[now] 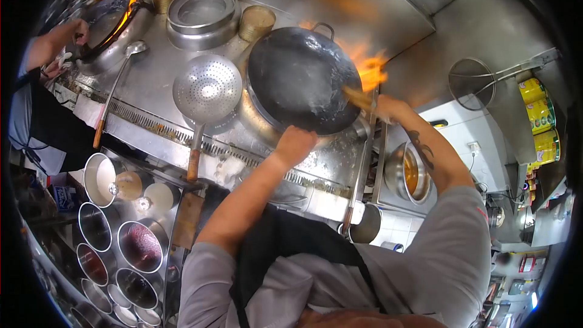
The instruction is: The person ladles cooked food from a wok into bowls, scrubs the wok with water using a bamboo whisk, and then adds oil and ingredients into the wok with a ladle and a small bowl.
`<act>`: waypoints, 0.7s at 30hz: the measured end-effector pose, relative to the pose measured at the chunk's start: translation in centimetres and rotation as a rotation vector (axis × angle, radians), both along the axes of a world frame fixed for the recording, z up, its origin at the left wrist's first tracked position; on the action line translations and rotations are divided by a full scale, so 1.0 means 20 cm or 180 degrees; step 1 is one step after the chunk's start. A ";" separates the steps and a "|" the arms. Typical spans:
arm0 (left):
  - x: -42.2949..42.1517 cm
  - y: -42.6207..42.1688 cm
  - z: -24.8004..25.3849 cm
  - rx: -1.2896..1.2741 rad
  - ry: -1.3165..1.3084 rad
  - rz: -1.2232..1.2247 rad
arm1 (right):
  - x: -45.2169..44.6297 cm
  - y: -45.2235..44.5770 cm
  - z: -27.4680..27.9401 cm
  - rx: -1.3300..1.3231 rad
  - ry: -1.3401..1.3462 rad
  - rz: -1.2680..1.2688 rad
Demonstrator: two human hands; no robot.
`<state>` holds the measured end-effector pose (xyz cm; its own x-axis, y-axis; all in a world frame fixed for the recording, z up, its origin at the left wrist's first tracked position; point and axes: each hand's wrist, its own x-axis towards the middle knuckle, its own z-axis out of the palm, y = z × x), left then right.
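Observation:
A large black wok (297,79) sits tilted over a burner, with flames rising behind its right side. Wisps of steam hang over its wet, dark inside. My left hand (297,146) is closed at the wok's near edge; the exact part under the fingers is hidden. My right hand (392,109), a little blurred, is closed around a tan bamboo wok brush (359,97), whose end reaches into the wok's right side. Left of the wok, a perforated strainer ladle (207,88) with a wooden handle rests over the steel range.
At the far left, a co-worker's hand (80,31) is beside another flaming wok (108,18). A long-handled ladle (114,85) lies on the range (155,79). Steel pots (203,18) stand behind. Several ingredient tins (143,246) fill the lower left. A bowl of orange liquid (395,173) sits right.

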<state>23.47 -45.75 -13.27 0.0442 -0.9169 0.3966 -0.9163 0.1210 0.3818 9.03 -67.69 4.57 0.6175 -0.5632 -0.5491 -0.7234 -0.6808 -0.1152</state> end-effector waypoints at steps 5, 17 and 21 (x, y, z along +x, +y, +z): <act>-0.02 0.02 -0.01 -0.0002 -0.0007 -0.0063 | -0.10 -0.03 -0.13 -0.0569 0.0571 0.0274; -0.01 0.01 0.02 0.0061 0.0024 -0.0020 | 0.48 0.01 -0.10 -0.0124 0.0765 0.0529; -0.02 0.00 -0.03 0.0084 0.0129 -0.0087 | 0.28 -0.02 -0.01 -0.0081 0.0971 0.1044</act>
